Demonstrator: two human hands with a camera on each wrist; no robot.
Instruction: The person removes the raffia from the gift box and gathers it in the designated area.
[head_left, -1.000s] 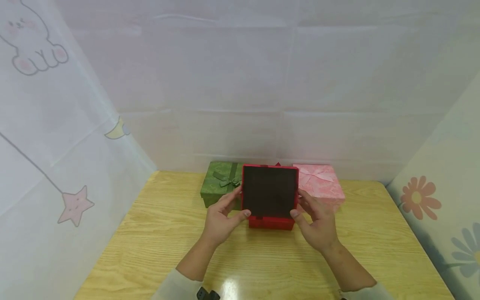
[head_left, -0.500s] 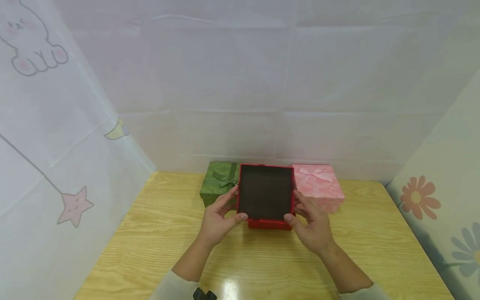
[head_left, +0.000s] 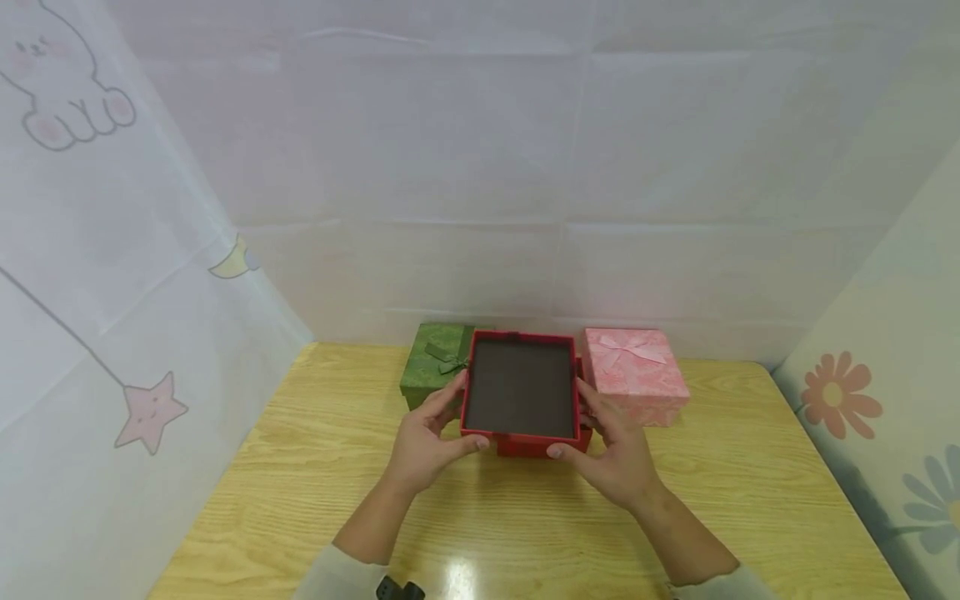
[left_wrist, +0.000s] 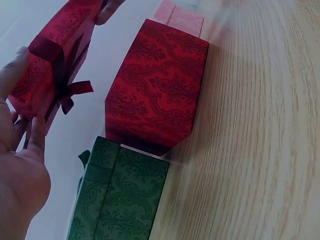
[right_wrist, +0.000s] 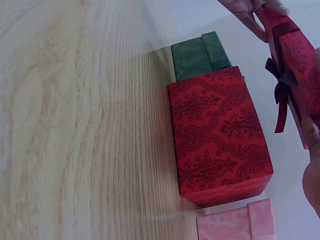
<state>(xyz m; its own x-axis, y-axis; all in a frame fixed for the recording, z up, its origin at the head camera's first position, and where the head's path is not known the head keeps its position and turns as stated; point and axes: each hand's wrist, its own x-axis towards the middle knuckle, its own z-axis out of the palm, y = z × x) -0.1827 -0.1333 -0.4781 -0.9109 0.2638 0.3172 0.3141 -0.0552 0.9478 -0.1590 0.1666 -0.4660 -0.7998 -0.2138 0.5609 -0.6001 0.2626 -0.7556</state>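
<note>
Both hands hold a square red box lid, its dark inner side turned up toward the head camera. My left hand grips its left side, thumb along the near rim. At the opposite side, my right hand grips it the same way. The lid is raised above the red box, overlapping most of it in the head view. Both wrist views show a gap between lid and box. A dark red ribbon bow hangs from the lid's outer face. The inside of the box is hidden.
A green gift box with a bow stands left of the red box, and a pink gift box with a bow to its right. All stand on a wooden table before a pale cloth backdrop.
Both hands have moved the lid left and slightly toward the person. It has tilted flatter, so the pink box and more of the red box's right side show.
</note>
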